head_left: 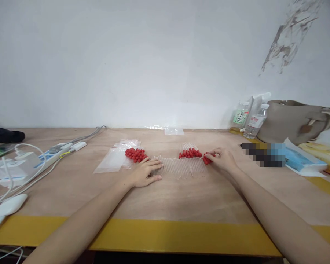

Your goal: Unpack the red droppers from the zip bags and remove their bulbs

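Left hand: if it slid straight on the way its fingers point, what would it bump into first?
The left hand points right along the table, fingers already at the row of clear glass tubes. It would likely push into those first. Depth is hard to judge.

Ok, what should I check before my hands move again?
1. Left hand flat on the row of clear tubes: ok.
2. Right hand pinching red caps: ok.
3. Loose red caps pile close to the left hand: ok.
4. Capped tubes bunched behind the row: ok.
5. Plastic bags lying flat nearby: ok.
6. Every tube unbroken: cannot tell.
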